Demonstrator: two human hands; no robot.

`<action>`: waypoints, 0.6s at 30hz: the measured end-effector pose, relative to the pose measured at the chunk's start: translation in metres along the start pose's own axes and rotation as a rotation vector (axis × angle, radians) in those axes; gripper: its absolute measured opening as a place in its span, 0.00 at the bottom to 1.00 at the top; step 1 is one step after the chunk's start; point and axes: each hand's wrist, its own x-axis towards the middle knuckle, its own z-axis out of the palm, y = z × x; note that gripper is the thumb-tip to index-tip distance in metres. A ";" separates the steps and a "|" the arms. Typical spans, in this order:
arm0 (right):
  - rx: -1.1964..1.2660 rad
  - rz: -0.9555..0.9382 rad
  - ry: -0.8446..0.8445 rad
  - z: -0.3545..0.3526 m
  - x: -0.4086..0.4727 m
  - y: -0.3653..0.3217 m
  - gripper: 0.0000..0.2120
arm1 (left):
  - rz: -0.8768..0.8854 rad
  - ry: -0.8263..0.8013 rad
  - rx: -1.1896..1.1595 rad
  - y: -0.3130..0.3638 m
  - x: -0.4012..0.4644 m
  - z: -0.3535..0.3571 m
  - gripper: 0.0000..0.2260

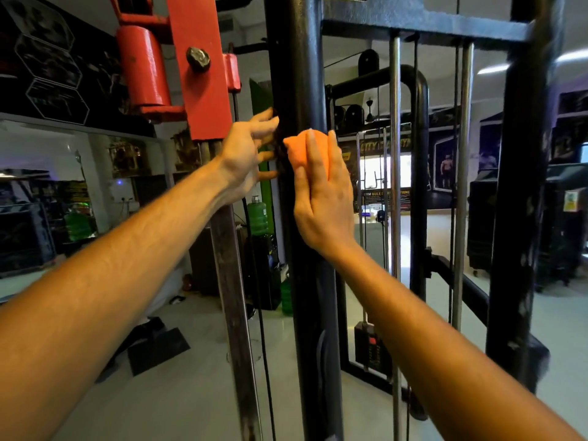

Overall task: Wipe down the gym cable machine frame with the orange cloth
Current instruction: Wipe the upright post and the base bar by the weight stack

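The right hand (323, 198) is pressing the orange cloth (302, 154) flat against the black post (299, 74) of the frame, fingers straight. The left hand (246, 157) is touching the post's left side with loose, spread fingers, holding nothing.

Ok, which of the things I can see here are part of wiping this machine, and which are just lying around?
Part of the job:
- orange cloth, pressed by the right hand
- black upright post of the frame
- left hand, fingers on the post

Just lying about:
- green water jug
- red bracket
- weight stack
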 end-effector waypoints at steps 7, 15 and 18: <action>0.003 0.081 -0.104 0.008 -0.167 0.029 0.34 | 0.015 -0.063 -0.012 -0.028 -0.017 0.002 0.27; -0.020 0.059 0.015 0.010 -0.069 0.000 0.30 | -0.011 -0.060 -0.023 -0.048 -0.027 0.007 0.32; -0.049 0.056 -0.017 0.015 -0.132 0.014 0.31 | 0.003 -0.057 -0.043 -0.061 -0.034 0.009 0.27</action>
